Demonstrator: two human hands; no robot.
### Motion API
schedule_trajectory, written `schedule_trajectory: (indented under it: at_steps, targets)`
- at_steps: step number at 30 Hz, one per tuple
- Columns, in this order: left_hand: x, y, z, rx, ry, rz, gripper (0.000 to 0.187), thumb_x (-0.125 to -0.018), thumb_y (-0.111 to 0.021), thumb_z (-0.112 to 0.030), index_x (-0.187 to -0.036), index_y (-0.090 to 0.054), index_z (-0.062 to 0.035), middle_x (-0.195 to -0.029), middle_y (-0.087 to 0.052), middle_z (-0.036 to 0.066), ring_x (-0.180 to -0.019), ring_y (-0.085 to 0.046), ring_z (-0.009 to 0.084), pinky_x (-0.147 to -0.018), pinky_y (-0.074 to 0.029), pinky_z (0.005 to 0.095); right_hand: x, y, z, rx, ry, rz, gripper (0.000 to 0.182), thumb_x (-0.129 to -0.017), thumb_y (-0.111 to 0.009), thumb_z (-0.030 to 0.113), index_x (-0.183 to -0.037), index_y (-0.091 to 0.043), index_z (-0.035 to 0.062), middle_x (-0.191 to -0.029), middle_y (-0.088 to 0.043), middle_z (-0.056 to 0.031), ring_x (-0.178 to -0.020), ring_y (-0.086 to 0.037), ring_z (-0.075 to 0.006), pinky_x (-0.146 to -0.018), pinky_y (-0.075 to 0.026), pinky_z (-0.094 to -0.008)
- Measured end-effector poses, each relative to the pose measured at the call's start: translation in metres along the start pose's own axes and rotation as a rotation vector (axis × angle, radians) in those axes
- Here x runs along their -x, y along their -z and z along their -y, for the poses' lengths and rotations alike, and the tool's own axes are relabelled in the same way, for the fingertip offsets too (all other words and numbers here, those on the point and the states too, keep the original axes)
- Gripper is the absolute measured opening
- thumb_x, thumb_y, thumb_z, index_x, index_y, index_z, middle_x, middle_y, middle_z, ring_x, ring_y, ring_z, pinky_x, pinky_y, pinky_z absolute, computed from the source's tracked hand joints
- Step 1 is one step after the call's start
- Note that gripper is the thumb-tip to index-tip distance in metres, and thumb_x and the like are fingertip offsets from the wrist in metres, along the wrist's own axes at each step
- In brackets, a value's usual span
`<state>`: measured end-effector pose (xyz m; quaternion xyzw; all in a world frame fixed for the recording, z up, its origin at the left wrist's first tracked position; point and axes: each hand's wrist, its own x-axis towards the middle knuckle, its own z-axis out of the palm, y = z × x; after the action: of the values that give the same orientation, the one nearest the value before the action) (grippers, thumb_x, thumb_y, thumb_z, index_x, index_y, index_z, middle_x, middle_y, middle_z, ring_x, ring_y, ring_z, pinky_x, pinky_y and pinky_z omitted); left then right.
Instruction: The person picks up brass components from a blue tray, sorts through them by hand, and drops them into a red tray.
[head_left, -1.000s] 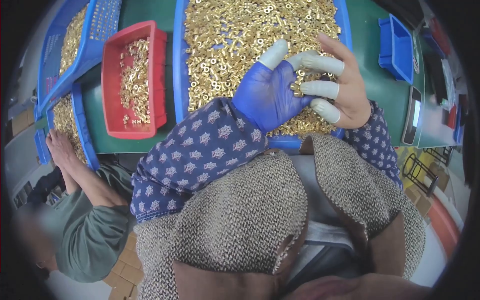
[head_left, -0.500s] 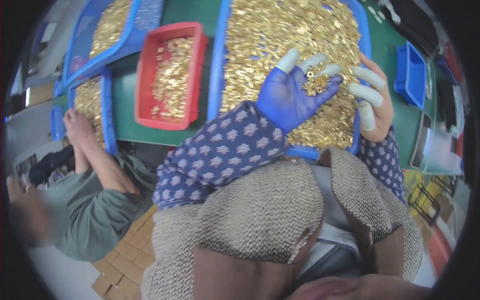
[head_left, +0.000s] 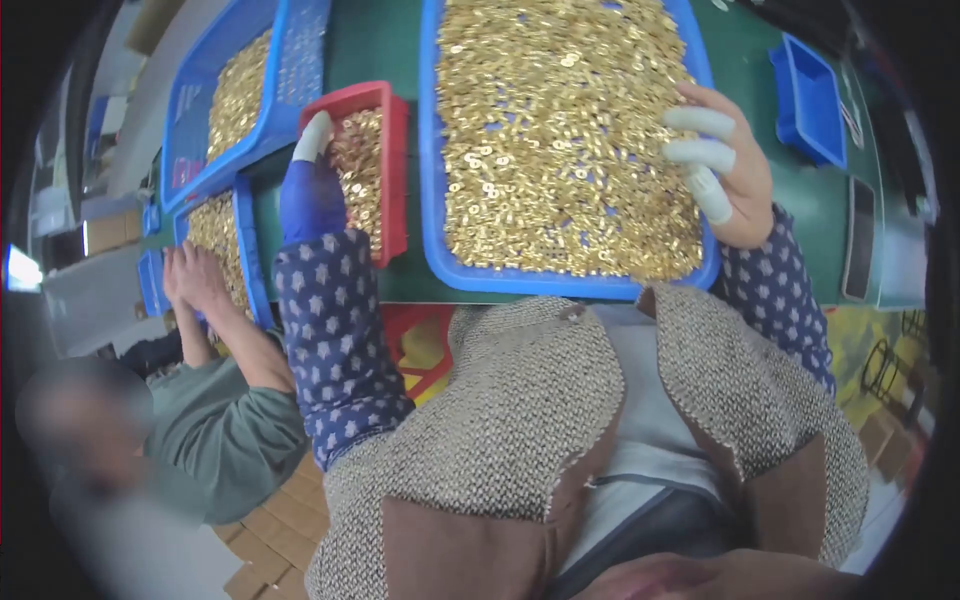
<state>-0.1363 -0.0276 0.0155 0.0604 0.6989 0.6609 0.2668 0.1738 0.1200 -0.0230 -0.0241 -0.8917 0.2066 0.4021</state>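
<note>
My left hand (head_left: 312,190), in a blue glove with a pale finger cot, reaches over the left side of the red bin (head_left: 397,190). Seen edge-on, it hides most of its fingers, and whatever they may hold is out of sight. Small brass-coloured parts (head_left: 362,170) lie inside that bin. My right hand (head_left: 725,165), pale cots on several fingers, rests at the right side of the large blue tray (head_left: 432,215). Its fingers are loosely curved and apart above the small brass-coloured pieces (head_left: 570,150), some ring-shaped, with no piece visible in them.
At the left stand a blue bin (head_left: 268,110) and a smaller blue tray (head_left: 250,250), both holding brass-coloured parts. A co-worker's hands (head_left: 195,278) are at the smaller tray. A small blue bin (head_left: 808,105) and a dark flat object (head_left: 858,240) lie right on the green table (head_left: 385,40).
My left hand has moved left from above the large tray, where its palm carried a small pile of brass-coloured pieces, to the red bin. My right hand stays at the tray's right side.
</note>
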Motion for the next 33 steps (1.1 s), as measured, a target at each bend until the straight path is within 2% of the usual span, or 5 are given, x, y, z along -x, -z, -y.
schedule_trajectory:
  at_steps: [6, 9, 15, 18, 33]
  targets:
    - [0.061, -0.049, 0.014, -0.603, -0.51, 0.681, 0.039, -0.082, -0.051, -0.015, -0.12, -0.044, -0.0098, -0.13, -0.034, 0.011, -0.123, -0.028, 0.0212, -0.103, -0.019, 0.0348, 0.005, 0.017, -0.012, 0.079, 0.012, -0.069, 0.025, -0.088, -0.031, 0.007, -0.099, -0.053, 0.0062, -0.102, -0.051, -0.0122, -0.099, -0.047, -0.0262, -0.093, -0.035, -0.0477]
    - [0.058, -0.084, 0.029, -1.044, -0.702, 0.948, 0.051, -0.084, -0.048, -0.031, -0.128, -0.032, -0.0099, -0.135, -0.021, 0.017, -0.126, -0.019, 0.0277, -0.101, -0.02, 0.0398, 0.008, 0.024, -0.016, 0.101, 0.009, -0.086, 0.025, -0.088, -0.031, 0.006, -0.1, -0.052, 0.0049, -0.103, -0.051, -0.0128, -0.103, -0.045, -0.0295, -0.093, -0.035, -0.0428]
    - [0.028, -0.114, 0.082, -1.402, -1.203, 0.847, 0.047, -0.084, -0.04, -0.039, -0.123, -0.04, -0.0129, -0.118, -0.044, 0.011, -0.111, -0.035, 0.0372, -0.089, -0.034, 0.0477, 0.014, 0.027, -0.02, 0.111, -0.018, -0.108, 0.022, -0.088, -0.034, 0.01, -0.101, -0.052, 0.0074, -0.104, -0.051, -0.0123, -0.106, -0.043, -0.0321, -0.091, -0.036, -0.0435]
    - [0.026, -0.107, 0.092, -1.059, -1.473, 0.808, 0.037, -0.078, -0.055, -0.029, -0.108, -0.05, -0.0078, -0.097, -0.047, 0.015, -0.083, -0.047, 0.0319, -0.067, -0.044, 0.0425, 0.011, 0.027, -0.013, 0.057, -0.085, -0.142, 0.021, -0.088, -0.037, 0.012, -0.098, -0.054, 0.0069, -0.104, -0.052, -0.0125, -0.107, -0.043, -0.0325, -0.092, -0.036, -0.0433]
    - [0.04, -0.128, 0.069, -1.396, -0.957, 0.873, 0.03, -0.087, -0.039, -0.034, -0.088, -0.053, -0.0074, -0.082, -0.054, 0.014, -0.072, -0.055, 0.0296, -0.06, -0.045, 0.0399, 0.012, 0.018, -0.01, -0.011, -0.122, -0.11, 0.019, -0.086, -0.042, 0.009, -0.095, -0.058, 0.0043, -0.097, -0.057, -0.0107, -0.101, -0.049, -0.0298, -0.087, -0.04, -0.0384]
